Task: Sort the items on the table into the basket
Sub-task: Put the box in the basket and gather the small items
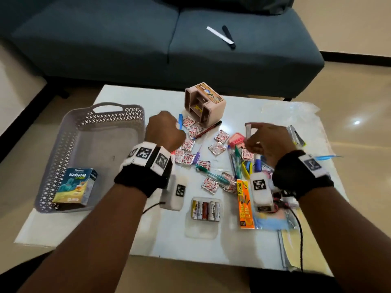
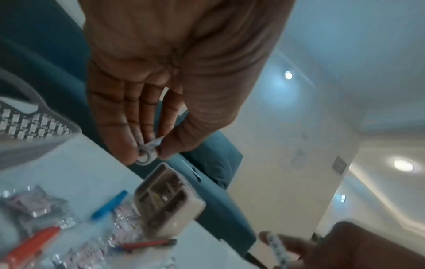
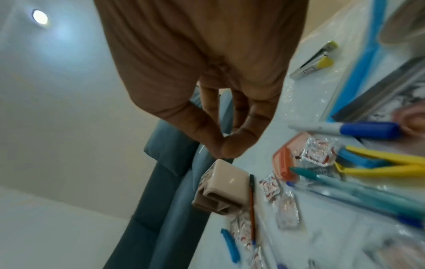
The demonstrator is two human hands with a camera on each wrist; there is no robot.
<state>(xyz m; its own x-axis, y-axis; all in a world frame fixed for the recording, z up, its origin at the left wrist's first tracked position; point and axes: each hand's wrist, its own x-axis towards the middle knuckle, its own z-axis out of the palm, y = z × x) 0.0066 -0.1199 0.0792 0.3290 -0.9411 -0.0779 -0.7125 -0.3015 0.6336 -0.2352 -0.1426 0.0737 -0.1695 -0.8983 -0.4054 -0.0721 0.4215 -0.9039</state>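
One Koflet-H box (image 1: 74, 187) is seen in the basket (image 1: 63, 144); sachets (image 1: 221, 136), pens (image 1: 213, 174) and batteries (image 1: 206, 210) remain unsorted on the surface (image 1: 131, 98). A small white item (image 2: 147, 154) is pinched by the left hand (image 1: 164, 132), a small tube (image 1: 248, 129) by the right hand (image 1: 268, 140).

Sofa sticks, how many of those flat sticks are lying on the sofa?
2. A white stick and a black stick lie on the sofa's right seat cushion, overlapping at their near ends. The cushions show no others.

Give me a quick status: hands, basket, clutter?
Left hand pinching small white piece. Right hand holding small tube. Basket: one box.
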